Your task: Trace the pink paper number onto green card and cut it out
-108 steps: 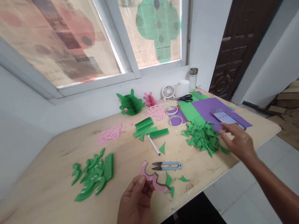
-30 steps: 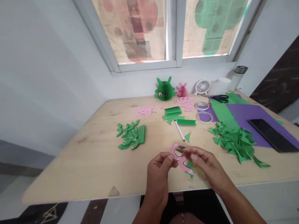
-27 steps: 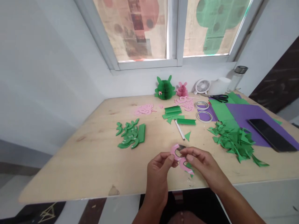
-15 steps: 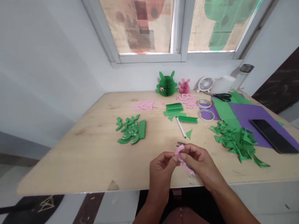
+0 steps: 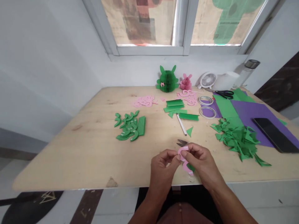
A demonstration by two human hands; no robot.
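Between my two hands, near the table's front edge, is a curved pink paper cutout [image 5: 185, 165] with pale strips on its ends. My left hand [image 5: 163, 166] pinches its left side between thumb and fingertips. On the other side, my right hand [image 5: 202, 163] grips it with thumb and bent fingers. A bit of green paper [image 5: 191, 167] shows under the right hand. Just beyond my fingers lie scissors [image 5: 181, 142], blades showing and handles hidden by the right hand. A white pen [image 5: 181, 125] and a small green paper triangle [image 5: 190, 131] lie farther out.
Green curved cutouts [image 5: 128, 129] lie to the left, pink cutouts [image 5: 144, 101] behind them. Green scraps [image 5: 238, 138], purple paper [image 5: 249, 113], a phone [image 5: 272, 133] and tape rolls [image 5: 207, 112] occupy the right. A green paper figure [image 5: 167, 81] and a fan [image 5: 207, 80] stand at the back.
The pink cutout has turned slightly in my fingers, its upper end now pointing more to the right. More of the scissor blades shows. The whole view has shifted a little.
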